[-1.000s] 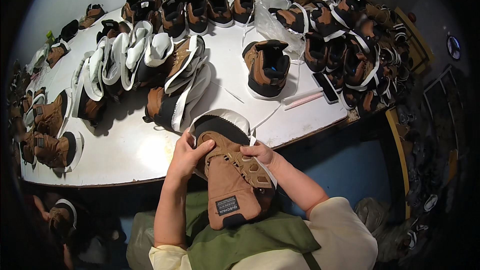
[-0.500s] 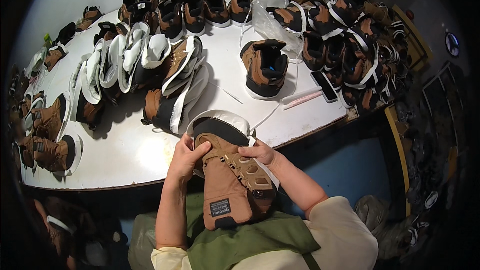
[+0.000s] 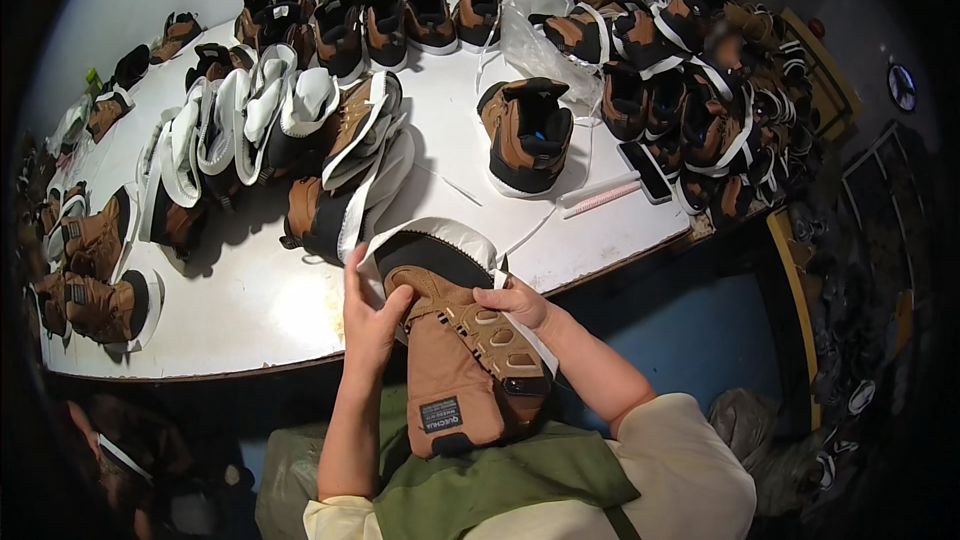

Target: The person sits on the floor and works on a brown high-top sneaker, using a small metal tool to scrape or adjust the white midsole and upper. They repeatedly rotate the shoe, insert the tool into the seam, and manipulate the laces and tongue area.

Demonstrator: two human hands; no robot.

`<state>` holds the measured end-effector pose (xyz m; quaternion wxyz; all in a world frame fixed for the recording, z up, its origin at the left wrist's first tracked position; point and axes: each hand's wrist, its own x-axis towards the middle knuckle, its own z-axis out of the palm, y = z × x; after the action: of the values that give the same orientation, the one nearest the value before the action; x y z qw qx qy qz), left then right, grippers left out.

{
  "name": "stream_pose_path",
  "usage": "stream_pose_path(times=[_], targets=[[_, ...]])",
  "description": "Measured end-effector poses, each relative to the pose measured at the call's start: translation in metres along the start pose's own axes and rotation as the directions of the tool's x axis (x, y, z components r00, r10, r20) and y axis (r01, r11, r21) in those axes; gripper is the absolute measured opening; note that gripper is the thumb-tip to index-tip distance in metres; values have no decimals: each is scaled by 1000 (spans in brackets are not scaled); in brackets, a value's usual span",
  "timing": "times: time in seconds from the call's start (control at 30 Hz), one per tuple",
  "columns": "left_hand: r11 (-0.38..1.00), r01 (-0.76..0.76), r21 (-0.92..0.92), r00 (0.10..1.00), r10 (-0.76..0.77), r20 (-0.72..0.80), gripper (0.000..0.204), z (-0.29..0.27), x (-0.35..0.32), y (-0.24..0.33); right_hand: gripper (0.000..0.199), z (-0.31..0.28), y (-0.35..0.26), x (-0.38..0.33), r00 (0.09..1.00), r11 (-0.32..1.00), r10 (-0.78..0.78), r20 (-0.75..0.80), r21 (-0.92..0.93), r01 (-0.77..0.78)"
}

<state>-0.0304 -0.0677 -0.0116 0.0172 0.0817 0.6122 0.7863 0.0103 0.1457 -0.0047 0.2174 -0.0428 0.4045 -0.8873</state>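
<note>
A brown and black shoe upper, with a white flared edging round its toe, is held in front of my green apron. Its toe points toward the table, and its tongue with a dark label lies toward me. On the left of the toe, my left hand grips the upper, thumb on the brown face and fingers at the white edging. My right hand pinches the other side by the lace loops, with its thumb on top; its other fingers are mostly hidden behind.
A white table carries a row of uppers with white edging. Beyond my right hand stand a single shoe, a pinkish-white stick and a phone. Shoes pile up at the right; more line the back.
The fingers of my left hand have moved up and outward along the white edging, and the hand is more spread. My right hand keeps its hold, and the upper has barely shifted.
</note>
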Motion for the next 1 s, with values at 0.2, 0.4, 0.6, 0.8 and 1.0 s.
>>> stream_pose_path(times=[0.2, 0.4, 0.6, 0.8, 1.0], targets=[[451, -559, 695, 716, 686, 131, 60, -8, -27, 22, 39, 0, 2, 0, 999, 1000, 10, -41, 25, -9], [517, -601, 610, 798, 436, 417, 36, -8, -25, 55, 38, 6, 7, -3, 999, 995, 44, 3, 94, -44], [512, -607, 609, 793, 445, 416, 34, -4, -28, 64, 38, 7, 3, -8, 999, 999, 34, 42, 0, -34], [416, -657, 628, 731, 554, 398, 34, 2, -32, 51, 38, 12, -6, -10, 999, 996, -5, 42, -90, 9], [413, -653, 635, 729, 572, 377, 30, 3, -34, 49, 29, 22, -15, -14, 1000, 994, 5, -4, -111, -5]])
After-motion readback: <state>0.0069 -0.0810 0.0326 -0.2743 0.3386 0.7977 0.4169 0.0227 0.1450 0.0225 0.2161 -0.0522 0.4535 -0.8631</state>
